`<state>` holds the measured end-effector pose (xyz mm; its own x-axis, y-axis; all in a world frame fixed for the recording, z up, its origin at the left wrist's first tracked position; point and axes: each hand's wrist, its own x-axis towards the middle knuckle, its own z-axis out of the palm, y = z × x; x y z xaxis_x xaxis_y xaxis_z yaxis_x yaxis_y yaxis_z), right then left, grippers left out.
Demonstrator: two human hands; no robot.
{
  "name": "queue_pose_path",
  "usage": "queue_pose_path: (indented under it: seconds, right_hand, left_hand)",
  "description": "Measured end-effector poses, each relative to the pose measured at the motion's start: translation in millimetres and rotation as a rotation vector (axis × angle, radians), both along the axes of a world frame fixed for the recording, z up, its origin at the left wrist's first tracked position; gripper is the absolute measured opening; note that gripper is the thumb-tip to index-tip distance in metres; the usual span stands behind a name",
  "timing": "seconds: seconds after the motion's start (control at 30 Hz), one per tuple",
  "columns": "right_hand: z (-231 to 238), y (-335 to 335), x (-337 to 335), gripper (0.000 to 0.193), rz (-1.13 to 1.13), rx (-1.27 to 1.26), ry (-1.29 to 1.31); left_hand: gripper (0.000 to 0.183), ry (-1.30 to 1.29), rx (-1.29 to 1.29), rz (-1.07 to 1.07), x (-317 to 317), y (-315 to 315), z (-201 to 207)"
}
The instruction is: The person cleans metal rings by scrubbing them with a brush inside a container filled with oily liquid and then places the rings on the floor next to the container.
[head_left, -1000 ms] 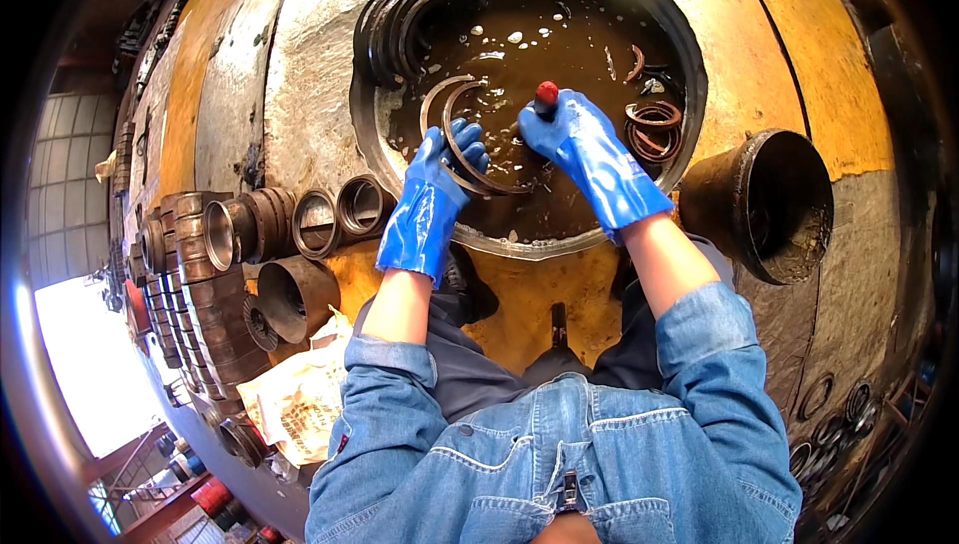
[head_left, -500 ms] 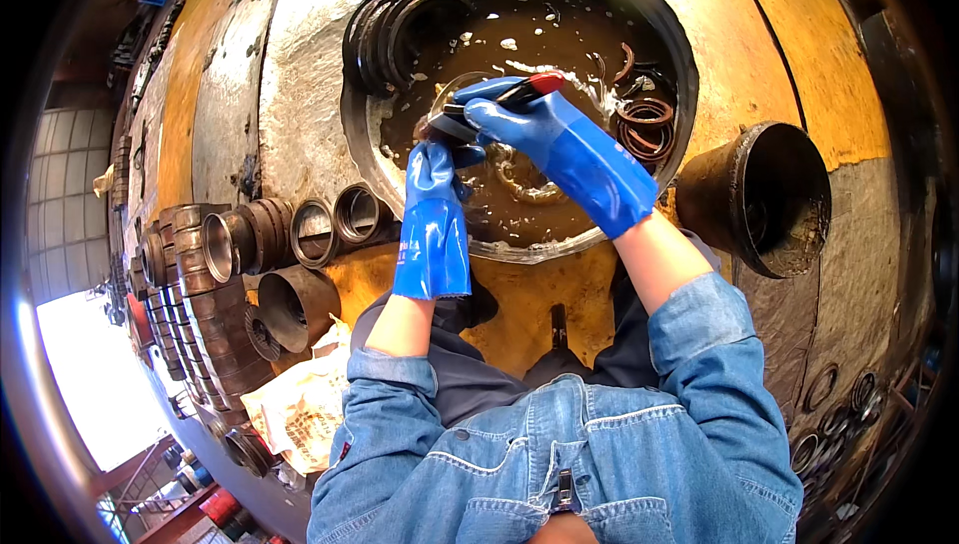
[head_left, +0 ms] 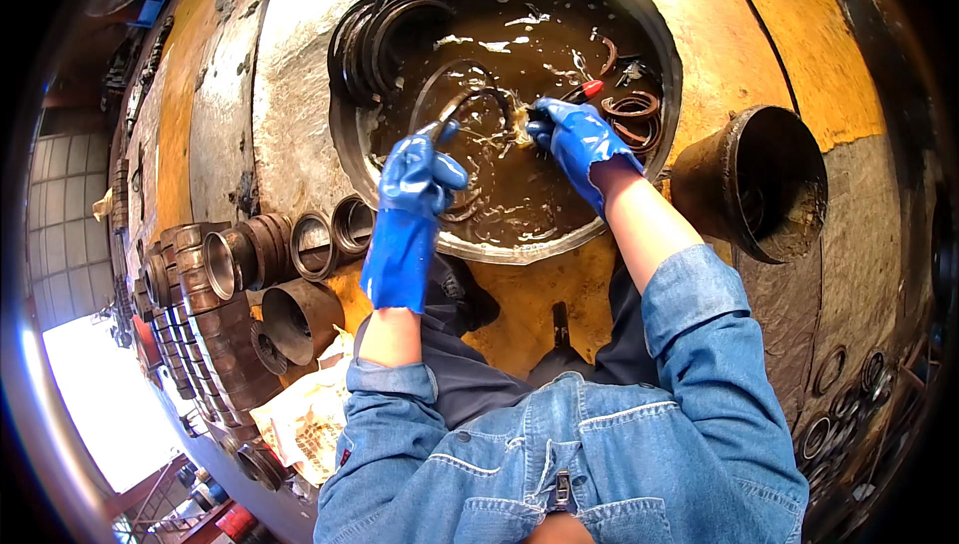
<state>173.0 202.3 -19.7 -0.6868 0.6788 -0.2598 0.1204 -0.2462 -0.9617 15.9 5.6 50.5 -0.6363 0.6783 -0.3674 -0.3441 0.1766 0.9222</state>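
Note:
Both of my hands wear blue rubber gloves and are over a round dark basin (head_left: 519, 254) of murky brown liquid. My left hand (head_left: 412, 179) is closed on the near left part of a thin dark ring (head_left: 487, 92), holding it tilted over the liquid. My right hand (head_left: 577, 139) grips a brush whose red-tipped handle (head_left: 591, 89) sticks out past the fingers. Pale, wet bristles (head_left: 521, 126) show left of that hand, close to the ring. Thin dark rings (head_left: 362, 49) lean against the basin's left wall, and brownish rings (head_left: 639, 112) lie at its right side.
A rusty open metal cylinder (head_left: 734, 179) lies right of the basin. Metal rings (head_left: 315, 244) and a short pipe piece (head_left: 300, 319) stand at the left, by a printed sack (head_left: 305, 414). More rings (head_left: 849, 404) lie at lower right.
My hands have moved apart, the right one rightward and lower, the left slightly left and down. The brush has swung with the right hand, and the ring now shows more fully.

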Motion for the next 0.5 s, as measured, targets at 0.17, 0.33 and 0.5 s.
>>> queue_pose_path:
  seconds: [0.17, 0.33, 0.5]
  right_hand:
    - [23.8, 5.6, -7.9, 0.029, 0.132, -0.108, -0.098]
    - [65.9, -21.4, -25.8, 0.014, 0.106, 0.829, -0.234]
    - [68.3, -30.7, -39.9, 0.043, 0.184, 1.733, 0.112]
  left_hand:
    - [0.054, -0.092, 0.235, 0.230, -13.0, -7.4, 9.6]
    - [0.054, -0.026, 0.166, 0.210, -9.0, -6.2, 21.3]
    - [0.049, -0.096, 0.121, 0.196, 12.5, -0.4, 35.7]
